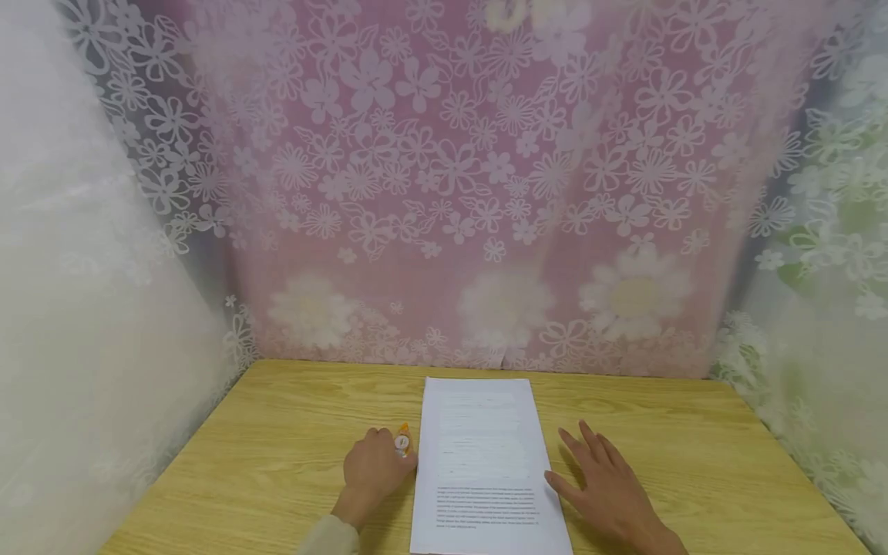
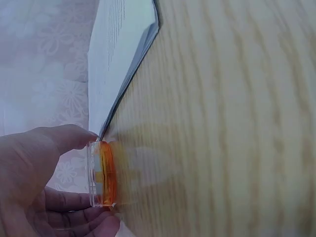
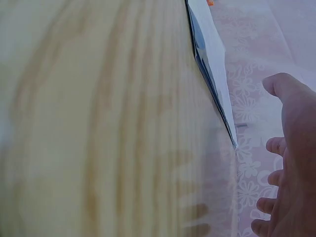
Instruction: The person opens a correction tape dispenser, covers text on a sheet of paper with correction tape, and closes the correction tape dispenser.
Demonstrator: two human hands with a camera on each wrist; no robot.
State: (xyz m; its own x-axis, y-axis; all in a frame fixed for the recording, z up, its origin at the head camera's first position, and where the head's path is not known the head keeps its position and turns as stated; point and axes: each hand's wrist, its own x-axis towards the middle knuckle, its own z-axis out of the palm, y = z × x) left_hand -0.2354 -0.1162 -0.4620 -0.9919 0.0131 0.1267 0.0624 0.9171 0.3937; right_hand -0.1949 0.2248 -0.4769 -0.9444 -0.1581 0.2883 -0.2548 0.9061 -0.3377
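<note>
My left hand [image 1: 375, 466] grips a correction tape [image 1: 402, 442] just left of the paper. In the left wrist view the correction tape [image 2: 107, 175] shows an orange body with a clear cover, thumb at one end and curled fingers at the other, close over the tabletop. A stack of white paper [image 1: 486, 462] lies in front of me. White strips cover its upper lines, while printed text shows lower down. With fingers spread, my right hand [image 1: 607, 493] is at the paper's right edge, its thumb overlapping that edge in the head view, and holds nothing.
The wood-grain table [image 1: 305, 408] runs back to a pink flowered curtain [image 1: 444, 193]. Pale translucent sheets [image 1: 76, 270] hang along both sides. In the right wrist view the paper stack's dark underside edge [image 3: 210, 79] is slightly raised.
</note>
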